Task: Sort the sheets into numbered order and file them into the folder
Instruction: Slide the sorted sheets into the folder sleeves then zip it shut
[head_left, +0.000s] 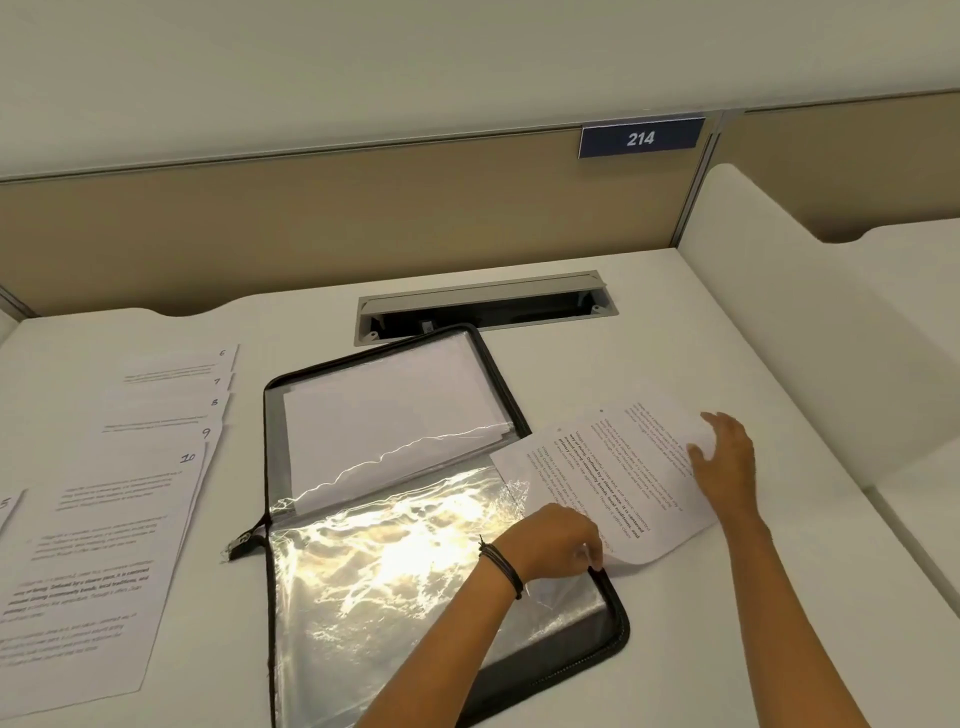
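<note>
Sheets (618, 467) lie askew at the open folder's (395, 519) right edge on the counter (623, 353), long axis slanting toward the sleeve. Left hand (558, 540) pinches their near corner at the sleeve mouth; right hand (724, 457) presses flat, fingers spread, on the far end.

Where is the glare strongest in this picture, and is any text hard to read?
In the head view, the strongest glare lies on the open folder's clear plastic sleeve, near the left hand; the printed lines on the fanned sheets at left are blurred, though their handwritten numbers 6 to 10 stay legible.
</note>
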